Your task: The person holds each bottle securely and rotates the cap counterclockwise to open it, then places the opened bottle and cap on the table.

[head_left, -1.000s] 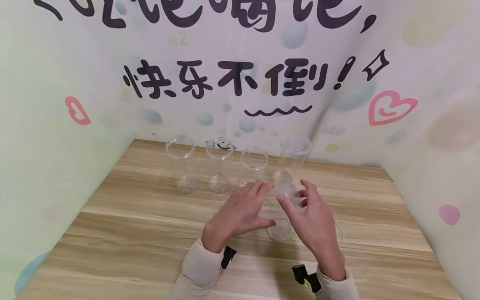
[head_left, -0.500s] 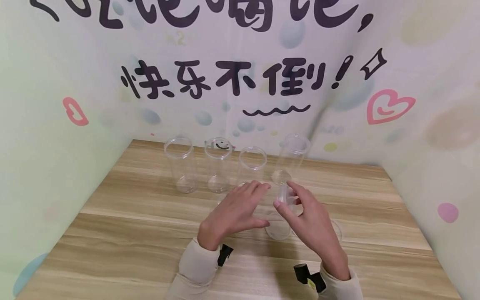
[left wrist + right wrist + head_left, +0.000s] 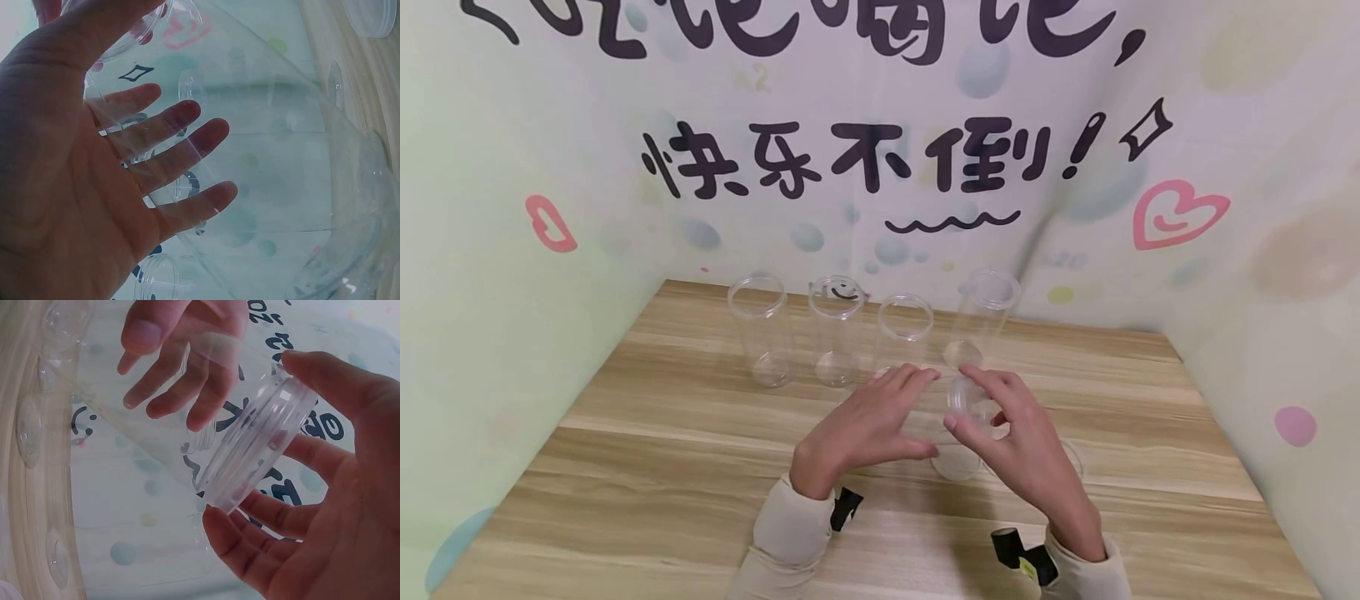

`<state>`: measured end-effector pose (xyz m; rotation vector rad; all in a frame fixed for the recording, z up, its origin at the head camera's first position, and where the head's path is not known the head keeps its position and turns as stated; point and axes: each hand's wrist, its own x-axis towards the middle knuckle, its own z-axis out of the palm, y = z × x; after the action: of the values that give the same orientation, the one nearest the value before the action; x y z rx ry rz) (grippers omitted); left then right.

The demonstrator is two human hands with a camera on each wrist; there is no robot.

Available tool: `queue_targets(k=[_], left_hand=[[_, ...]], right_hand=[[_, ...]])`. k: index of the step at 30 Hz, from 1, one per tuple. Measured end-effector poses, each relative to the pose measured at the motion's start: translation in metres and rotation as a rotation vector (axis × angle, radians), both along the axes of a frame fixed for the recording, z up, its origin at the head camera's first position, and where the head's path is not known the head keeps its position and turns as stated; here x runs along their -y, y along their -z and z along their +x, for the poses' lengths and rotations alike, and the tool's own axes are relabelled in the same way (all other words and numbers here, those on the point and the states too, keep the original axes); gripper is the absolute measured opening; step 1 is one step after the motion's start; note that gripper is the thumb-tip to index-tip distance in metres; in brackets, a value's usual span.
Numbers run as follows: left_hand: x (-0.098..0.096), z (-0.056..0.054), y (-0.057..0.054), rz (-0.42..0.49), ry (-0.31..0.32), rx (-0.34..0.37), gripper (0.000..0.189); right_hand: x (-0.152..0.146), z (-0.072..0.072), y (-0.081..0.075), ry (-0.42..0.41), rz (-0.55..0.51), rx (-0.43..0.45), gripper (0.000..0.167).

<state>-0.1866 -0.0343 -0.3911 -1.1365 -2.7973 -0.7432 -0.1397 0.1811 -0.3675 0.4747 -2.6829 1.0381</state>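
On the left, three clear jars [image 3: 837,333] stand upright in a row near the printed backdrop [image 3: 820,200]. The left hand [image 3: 867,423] curves its fingers and thumb round a tilted clear jar [image 3: 269,162], slanting between the two hands over the wooden table [image 3: 685,467]. Behind it stands another upright jar [image 3: 983,321]. The right hand [image 3: 1021,442] grips a ridged clear lid [image 3: 265,447] at the tilted jar's end, and round clear discs [image 3: 957,463] lie below on the wood.
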Motion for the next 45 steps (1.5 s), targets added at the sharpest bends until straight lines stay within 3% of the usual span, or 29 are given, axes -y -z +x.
queue_targets(k=[13, 27, 31, 38, 45], left_hand=[[0.002, -0.001, 0.0, 0.01, 0.012, 0.045, 0.088], [0.005, -0.004, 0.003, 0.045, 0.009, 0.103, 0.088], [0.006, -0.005, 0.004, 0.076, 0.005, 0.138, 0.092], [0.012, -0.007, 0.007, 0.193, -0.033, 0.282, 0.093], [0.022, -0.013, 0.013, 0.235, -0.051, 0.332, 0.088]], right_hand=[[-0.004, 0.001, -0.001, -0.098, -0.003, -0.036, 0.058], [-0.006, 0.003, -0.003, -0.098, -0.049, -0.075, 0.059], [-0.007, 0.002, -0.003, -0.106, -0.094, -0.074, 0.059], [-0.012, 0.001, -0.004, -0.086, -0.171, 0.006, 0.066], [-0.016, -0.003, -0.002, -0.073, -0.209, 0.044, 0.073]])
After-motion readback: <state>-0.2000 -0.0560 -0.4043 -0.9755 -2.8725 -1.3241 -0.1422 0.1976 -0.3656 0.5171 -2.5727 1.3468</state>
